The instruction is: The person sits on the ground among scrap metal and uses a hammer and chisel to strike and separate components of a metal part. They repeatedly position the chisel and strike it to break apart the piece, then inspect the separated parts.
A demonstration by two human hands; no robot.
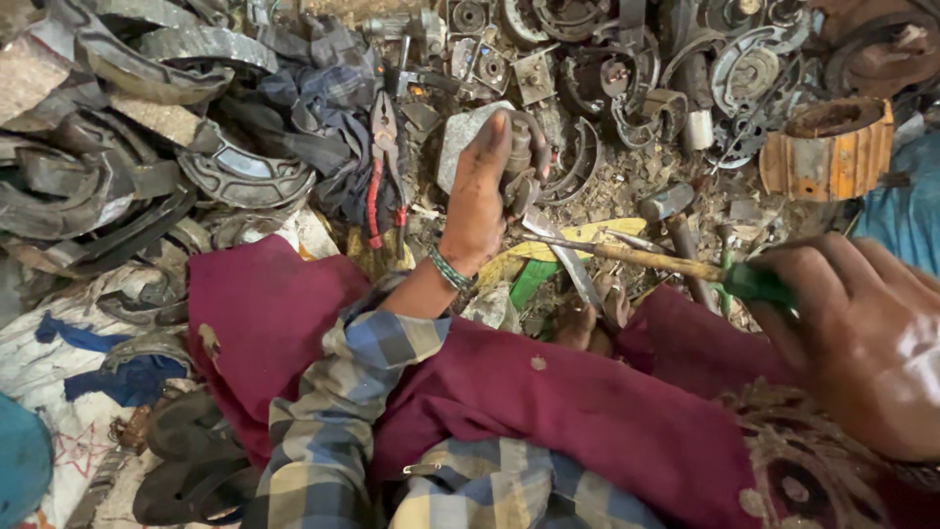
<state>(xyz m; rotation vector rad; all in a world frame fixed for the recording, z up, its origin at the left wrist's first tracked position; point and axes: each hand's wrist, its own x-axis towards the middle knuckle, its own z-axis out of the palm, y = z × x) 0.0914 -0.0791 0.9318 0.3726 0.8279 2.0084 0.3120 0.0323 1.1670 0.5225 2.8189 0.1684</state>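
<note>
My left hand (480, 196) reaches forward over the cluttered ground and grips a small rusty metal part (517, 157), thumb up beside it. A beaded bracelet circles that wrist, and the sleeve is checked. My right hand (862, 333) at the right edge is closed around the green handle of a screwdriver (676, 263), whose long shaft points left toward the metal part. Maroon cloth (548, 392) covers my lap below both hands.
Curved worn brake shoes (235, 176) pile up at the left. Red-handled pliers (384, 176) lie on dark cloth. A hammer (671, 211) rests near the centre right. An orange round drum (830, 152) stands at the right. Round metal plates and scrap (744, 69) crowd the far side.
</note>
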